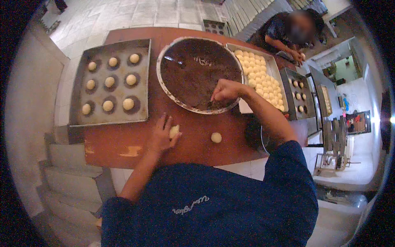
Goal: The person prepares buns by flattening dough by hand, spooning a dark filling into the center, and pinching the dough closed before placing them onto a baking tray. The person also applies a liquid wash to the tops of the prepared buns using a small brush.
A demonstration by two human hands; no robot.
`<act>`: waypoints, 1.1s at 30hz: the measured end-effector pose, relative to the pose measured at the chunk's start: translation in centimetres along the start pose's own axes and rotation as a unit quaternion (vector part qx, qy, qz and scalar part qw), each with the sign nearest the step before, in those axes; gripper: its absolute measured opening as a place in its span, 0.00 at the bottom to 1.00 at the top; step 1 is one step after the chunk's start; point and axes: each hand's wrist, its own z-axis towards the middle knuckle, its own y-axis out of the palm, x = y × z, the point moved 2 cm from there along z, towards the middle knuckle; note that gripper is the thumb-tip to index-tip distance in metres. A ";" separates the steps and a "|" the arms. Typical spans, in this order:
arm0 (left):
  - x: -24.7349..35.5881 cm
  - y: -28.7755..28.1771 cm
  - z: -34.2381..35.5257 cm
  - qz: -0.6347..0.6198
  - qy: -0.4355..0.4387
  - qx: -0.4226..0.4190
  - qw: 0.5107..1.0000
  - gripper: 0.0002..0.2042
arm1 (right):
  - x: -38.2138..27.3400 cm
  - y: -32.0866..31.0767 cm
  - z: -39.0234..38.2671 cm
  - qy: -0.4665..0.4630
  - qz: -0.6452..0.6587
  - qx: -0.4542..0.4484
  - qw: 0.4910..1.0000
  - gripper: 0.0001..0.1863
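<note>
My left hand [161, 135] rests on the table with its thumb and fingers around a pale dough piece [175, 131]. My right hand [225, 90] reaches into a wide round bowl [161, 77], its fingers pinched together at the dark brown filling [187, 76] by the near right rim. What lies between those fingertips is mostly hidden. A single dough ball [216, 137] sits on the table between my hands, nearer the front edge.
A baking tray [140, 112] on the left carries several spaced dough balls. Right of the bowl, another tray [284, 78] is packed with dough balls. Beyond it stands a dark tray [294, 76] with more. A co-worker [288, 33] sits at the far right. The brown table [119, 142] ends near my body.
</note>
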 end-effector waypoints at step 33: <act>5.4 -12.8 -1.6 -0.830 -0.248 0.061 0.496 0.21 | -18.1 21.7 -4.0 -0.196 -0.212 0.446 0.847 0.20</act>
